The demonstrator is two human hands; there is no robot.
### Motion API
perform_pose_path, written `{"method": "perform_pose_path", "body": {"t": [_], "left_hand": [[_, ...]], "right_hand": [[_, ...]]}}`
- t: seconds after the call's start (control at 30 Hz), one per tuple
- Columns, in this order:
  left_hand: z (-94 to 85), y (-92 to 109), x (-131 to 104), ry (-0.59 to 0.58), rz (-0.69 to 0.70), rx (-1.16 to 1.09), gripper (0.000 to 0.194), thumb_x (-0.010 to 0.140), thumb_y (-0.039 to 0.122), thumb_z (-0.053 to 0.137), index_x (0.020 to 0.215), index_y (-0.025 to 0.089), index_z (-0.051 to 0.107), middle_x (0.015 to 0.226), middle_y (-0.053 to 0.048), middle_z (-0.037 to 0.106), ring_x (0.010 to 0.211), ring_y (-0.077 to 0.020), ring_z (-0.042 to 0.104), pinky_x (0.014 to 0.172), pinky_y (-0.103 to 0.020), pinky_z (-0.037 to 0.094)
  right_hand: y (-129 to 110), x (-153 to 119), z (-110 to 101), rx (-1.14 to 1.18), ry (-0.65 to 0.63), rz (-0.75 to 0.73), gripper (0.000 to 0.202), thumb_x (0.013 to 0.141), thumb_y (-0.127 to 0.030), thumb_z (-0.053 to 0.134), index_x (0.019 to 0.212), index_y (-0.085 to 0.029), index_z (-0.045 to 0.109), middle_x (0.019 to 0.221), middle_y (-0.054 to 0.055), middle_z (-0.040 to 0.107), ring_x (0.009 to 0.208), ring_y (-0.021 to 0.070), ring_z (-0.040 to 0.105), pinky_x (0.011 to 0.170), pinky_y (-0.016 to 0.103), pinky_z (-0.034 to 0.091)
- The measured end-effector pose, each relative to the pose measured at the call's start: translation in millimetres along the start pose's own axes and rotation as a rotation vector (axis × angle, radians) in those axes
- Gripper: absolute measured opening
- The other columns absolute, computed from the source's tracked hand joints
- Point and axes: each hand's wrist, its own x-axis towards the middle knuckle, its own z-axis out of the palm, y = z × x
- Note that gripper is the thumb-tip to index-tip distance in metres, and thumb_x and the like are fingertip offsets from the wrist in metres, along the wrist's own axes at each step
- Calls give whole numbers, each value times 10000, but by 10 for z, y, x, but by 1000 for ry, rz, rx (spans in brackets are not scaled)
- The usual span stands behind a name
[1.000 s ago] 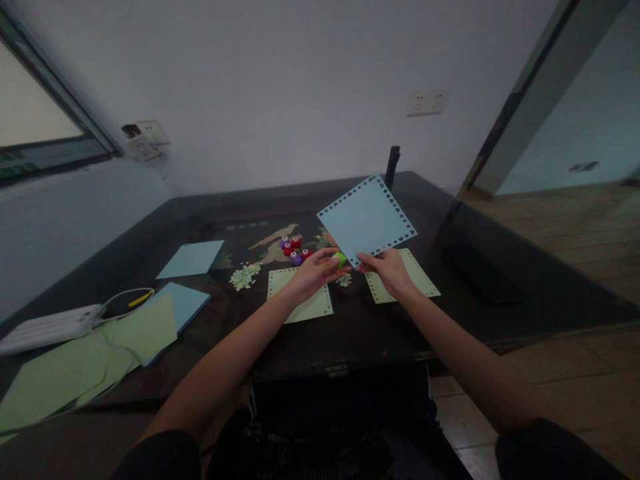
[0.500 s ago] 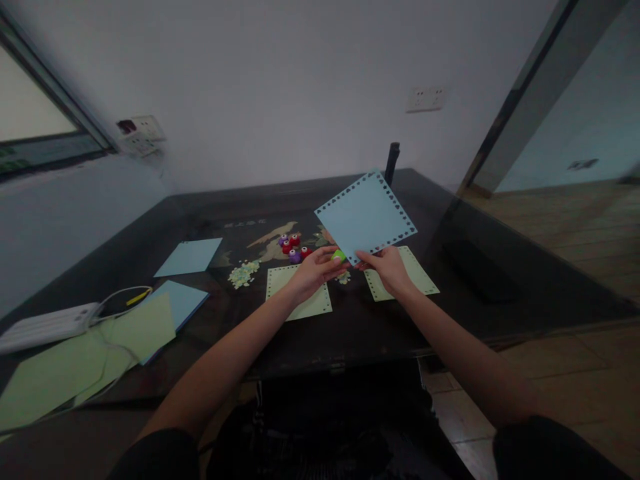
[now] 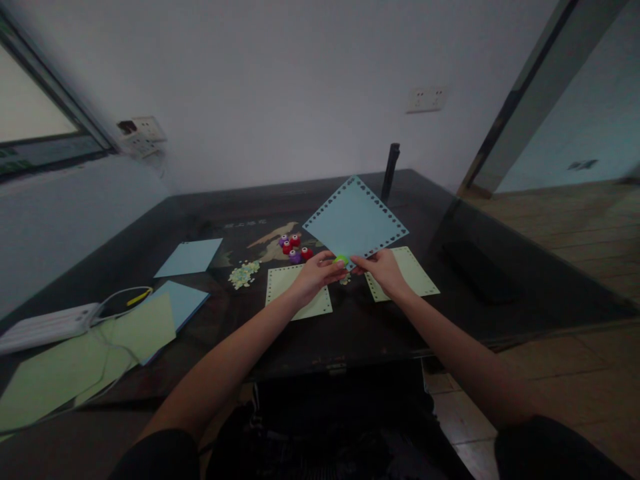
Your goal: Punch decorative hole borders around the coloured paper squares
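Note:
My left hand (image 3: 316, 277) is closed around a small green craft paper punch (image 3: 341, 259). A square sheet of light blue paper (image 3: 356, 217), its edges lined with punched shapes, is pinched by my right hand (image 3: 384, 272) near its lowest corner. That corner meets the punch; whether it sits inside the slot I cannot tell. Below my hands lie two pale green sheets with punched borders, a left sheet (image 3: 315, 305) and a right sheet (image 3: 413, 272). Several red and purple punches (image 3: 295, 248) stand just beyond my left hand.
Paper bits (image 3: 243, 274) lie heaped left of centre. A blue sheet (image 3: 190, 257), stacked green paper (image 3: 125, 333) and a white power strip (image 3: 50, 327) with cable occupy the left side. A dark flat object (image 3: 477, 272) rests at right; a black upright object (image 3: 391, 170) stands behind.
The blue sheet has shifted slightly left and turned, so one corner now points up. The green punch has tilted a little in my left hand.

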Motion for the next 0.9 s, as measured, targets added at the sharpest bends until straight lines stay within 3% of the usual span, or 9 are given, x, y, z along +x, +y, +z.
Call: {"method": "perform_pose_path", "body": {"t": [0.27,0.63,0.9], "left_hand": [[5,-15,-5,11,3,79,329,642,272,788,866,122,600,876,-54,670,775,-136,641,770,-299,494],[33,-27,-19,5,-3,49,269,657,249,776,796,125,581,825,-37,656,731,-116,621,798,-312,483],[36,-22,-22,8,6,92,289,657,268,771,849,120,612,907,-57,656,812,-130,605,765,-290,465]], "right_hand": [[75,31,-18,-66,-48,-10,289,620,-420,732,673,-151,641,543,43,643,481,158,575,505,282,474],[45,17,-8,-95,-26,-23,266,613,-395,730,663,-154,628,516,23,625,458,148,555,482,271,470],[56,17,-12,-90,-35,-8,205,628,-331,702,679,-147,625,570,34,645,479,149,570,498,276,473]]}}
